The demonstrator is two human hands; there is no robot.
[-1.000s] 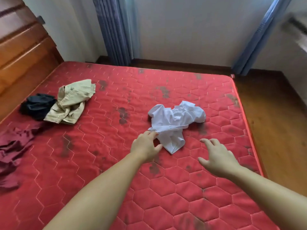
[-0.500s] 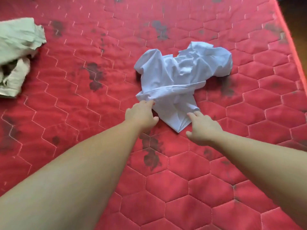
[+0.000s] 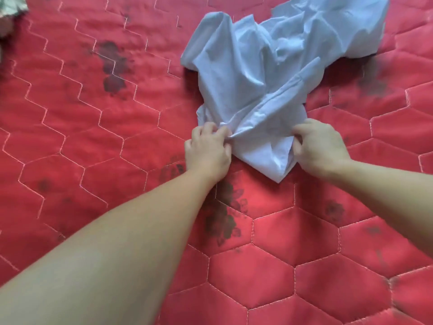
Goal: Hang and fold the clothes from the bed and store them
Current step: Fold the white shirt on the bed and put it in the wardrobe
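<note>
While the crumpled white cotton garment (image 3: 264, 78) lies mid-mattress on the red quilted mattress (image 3: 117, 137), left hand (image 3: 207, 150) and right hand (image 3: 318, 146) pinch its near edge. Lift evenly, spreading outward; which edge this is seems unclear.

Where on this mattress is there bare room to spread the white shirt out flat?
The bare red mattress left of the white shirt, up to the beige garment at the top-left corner, and the stretch nearer than both hands. It is crowded where the left hand and right hand grip the shirt.
</note>
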